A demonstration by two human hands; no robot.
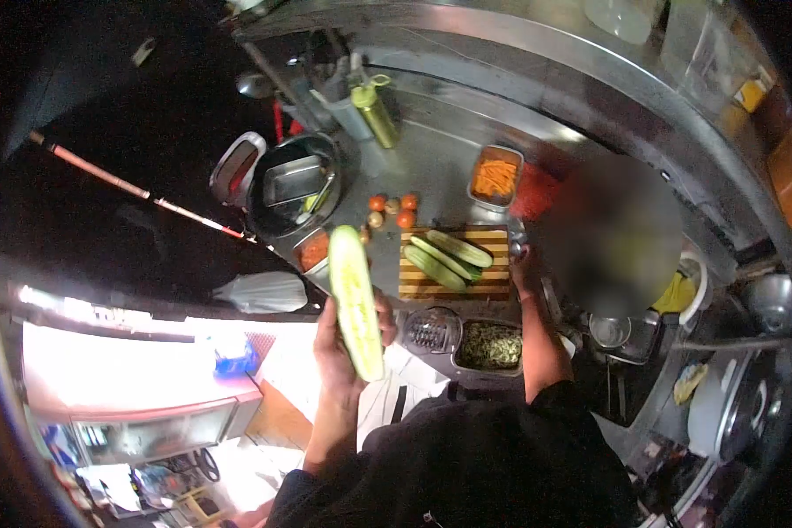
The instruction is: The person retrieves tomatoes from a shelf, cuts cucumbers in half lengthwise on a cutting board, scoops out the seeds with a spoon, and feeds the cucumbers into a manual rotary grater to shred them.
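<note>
A long cucumber half (356,304), its pale cut face with the seed core turned up, is raised in my left hand (330,348). The fingers wrap round it from both sides. More cucumber halves (449,264) lie on the striped wooden cutting board (409,286). Just beyond the board's right edge is my right hand (524,268), closed around something I cannot make out, with a small shiny metal part (517,250) by its fingers. Close to my body stand a box grater (431,330) and a tray of shredded green food (490,345).
Tomatoes and onions (392,209) sit behind the board, near a container of orange strips (496,179). A black basin (301,180) with a metal tray inside and a green bottle (374,114) are at the left. A blurred patch hides part of the right counter.
</note>
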